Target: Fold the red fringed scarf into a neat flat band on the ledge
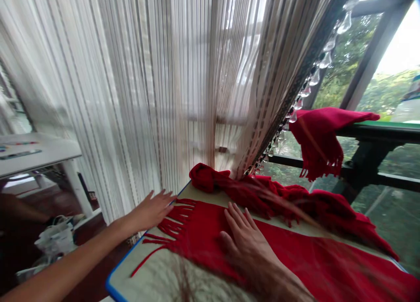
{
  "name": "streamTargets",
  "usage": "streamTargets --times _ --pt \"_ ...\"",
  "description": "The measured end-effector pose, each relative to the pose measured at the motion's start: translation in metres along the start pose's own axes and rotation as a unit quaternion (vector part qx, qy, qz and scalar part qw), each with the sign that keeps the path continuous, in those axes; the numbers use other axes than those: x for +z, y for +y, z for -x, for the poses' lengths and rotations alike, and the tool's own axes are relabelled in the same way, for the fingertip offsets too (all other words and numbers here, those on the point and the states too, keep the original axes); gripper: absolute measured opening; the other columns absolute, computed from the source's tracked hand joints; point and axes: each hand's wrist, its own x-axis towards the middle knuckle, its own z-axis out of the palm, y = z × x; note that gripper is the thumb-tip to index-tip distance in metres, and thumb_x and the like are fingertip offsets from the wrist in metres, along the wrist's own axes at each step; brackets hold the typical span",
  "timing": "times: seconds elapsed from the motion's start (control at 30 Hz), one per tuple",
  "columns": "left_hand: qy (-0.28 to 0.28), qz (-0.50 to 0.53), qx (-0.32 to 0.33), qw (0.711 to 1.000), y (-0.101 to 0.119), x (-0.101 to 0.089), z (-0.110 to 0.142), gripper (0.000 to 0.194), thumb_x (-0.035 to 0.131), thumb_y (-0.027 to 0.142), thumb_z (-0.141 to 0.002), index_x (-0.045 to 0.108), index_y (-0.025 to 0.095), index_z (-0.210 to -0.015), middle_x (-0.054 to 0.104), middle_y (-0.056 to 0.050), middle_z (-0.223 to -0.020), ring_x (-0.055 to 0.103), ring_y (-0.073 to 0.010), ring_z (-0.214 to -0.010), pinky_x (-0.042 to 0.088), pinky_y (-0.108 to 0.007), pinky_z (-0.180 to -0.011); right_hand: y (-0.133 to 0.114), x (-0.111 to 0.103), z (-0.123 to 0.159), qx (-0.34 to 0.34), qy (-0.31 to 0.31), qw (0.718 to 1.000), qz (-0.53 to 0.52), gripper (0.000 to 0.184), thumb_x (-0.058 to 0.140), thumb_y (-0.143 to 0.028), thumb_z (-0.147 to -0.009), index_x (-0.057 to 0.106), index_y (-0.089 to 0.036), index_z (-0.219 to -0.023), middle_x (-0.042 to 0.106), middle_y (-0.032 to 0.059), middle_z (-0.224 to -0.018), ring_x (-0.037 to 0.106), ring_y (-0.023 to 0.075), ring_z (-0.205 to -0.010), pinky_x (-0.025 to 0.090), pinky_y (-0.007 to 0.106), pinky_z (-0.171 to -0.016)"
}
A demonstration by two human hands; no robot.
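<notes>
A red scarf with fringed ends lies spread flat along the pale, blue-edged table. My right hand rests on its surface, palm down with the fingers stretched out. At the fringe end, my left hand is over the table's edge, fingers extended, close to or touching the strands. Behind the flat scarf, more red fabric lies bunched along the far side of the table. Blurred strands of hair cover part of the lower view.
A striped sheer curtain hangs right behind the table, edged with clear beads. Another red fringed scarf drapes over the window rail. To the left stand a white table and white plastic bags.
</notes>
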Motion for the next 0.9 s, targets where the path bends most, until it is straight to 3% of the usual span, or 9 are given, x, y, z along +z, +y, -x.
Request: streamTargets --times 0.1,0.2,0.3,0.37,0.53,0.67,0.77,0.9 --pt "0.052 0.005 -0.023 0.998 -0.005 -0.019 0.016 0.05 0.029 0.042 -0.106 0.066 0.016 -0.129 0.065 -0.016 -0.135 0.056 -0.0324 -0.13 0.037 -0.049 -0.114 -0.005 0.004 0.007 -0.033 -0.019 0.998 -0.045 0.071 0.027 -0.06 -0.103 0.029 -0.016 -0.158 0.015 0.0106 -0.169 0.01 0.0281 -0.157 0.016 0.056 -0.128" --pt "0.063 0.062 0.051 0.995 0.031 -0.023 0.045 0.043 0.035 0.044 -0.107 0.071 0.023 -0.103 0.069 -0.008 -0.11 0.062 -0.0239 -0.107 0.046 -0.036 -0.099 -0.006 0.012 0.009 -0.036 -0.044 0.996 -0.076 0.07 0.028 -0.061 -0.102 0.03 -0.02 -0.158 0.019 0.0079 -0.168 0.015 0.0288 -0.156 0.017 0.057 -0.128" --pt "0.045 0.093 0.073 0.992 0.068 -0.016 0.071 0.044 0.033 0.041 -0.108 0.071 0.024 -0.093 0.065 -0.005 -0.1 0.059 -0.0225 -0.1 0.045 -0.035 -0.092 -0.005 0.015 0.008 -0.037 -0.034 0.995 -0.083 0.066 0.032 -0.06 -0.102 0.035 -0.023 -0.156 0.027 0.0067 -0.166 0.021 0.0287 -0.155 0.017 0.056 -0.128" --pt "0.035 0.097 0.068 0.992 0.078 -0.01 0.08 0.045 0.032 0.039 -0.108 0.07 0.023 -0.091 0.064 -0.005 -0.1 0.058 -0.0227 -0.099 0.044 -0.036 -0.092 -0.006 0.014 0.007 -0.037 -0.028 0.995 -0.085 0.065 0.032 -0.059 -0.102 0.037 -0.022 -0.156 0.029 0.0074 -0.165 0.022 0.0287 -0.155 0.018 0.055 -0.128" --pt "0.051 0.061 0.033 0.996 0.054 -0.003 0.085 0.046 0.029 0.038 -0.109 0.068 0.023 -0.088 0.064 -0.005 -0.097 0.058 -0.023 -0.097 0.043 -0.038 -0.091 -0.006 0.013 0.007 -0.039 -0.032 0.996 -0.076 0.067 0.03 -0.061 -0.102 0.037 -0.02 -0.155 0.028 0.0073 -0.165 0.022 0.0291 -0.155 0.017 0.057 -0.128" --pt "0.099 0.003 -0.026 0.995 0.03 -0.011 0.089 0.045 0.032 0.039 -0.108 0.065 0.023 -0.081 0.064 -0.005 -0.091 0.059 -0.0245 -0.093 0.044 -0.04 -0.088 0.001 0.026 0.004 -0.037 -0.029 0.997 -0.062 0.065 0.032 -0.062 -0.101 0.037 -0.024 -0.154 0.028 0.0037 -0.164 0.024 0.0296 -0.153 0.02 0.057 -0.127" --pt "0.114 0.012 -0.022 0.993 0.036 -0.018 0.094 0.039 0.037 0.038 -0.107 0.066 0.022 -0.086 0.064 -0.006 -0.094 0.059 -0.0247 -0.094 0.046 -0.039 -0.089 0.008 0.036 0.001 -0.05 -0.013 0.997 -0.061 0.061 0.036 -0.06 -0.1 0.037 -0.029 -0.153 0.029 0.0016 -0.162 0.027 0.03 -0.152 0.023 0.057 -0.126" --pt "0.036 0.066 0.063 0.995 0.055 -0.017 0.099 0.036 0.04 0.038 -0.107 0.068 0.024 -0.09 0.064 -0.005 -0.1 0.059 -0.0218 -0.099 0.047 -0.032 -0.09 0.013 0.042 -0.001 -0.067 0.004 0.996 -0.061 0.061 0.04 -0.059 -0.099 0.039 -0.028 -0.153 0.03 0.0026 -0.161 0.03 0.0319 -0.15 0.027 0.057 -0.124"
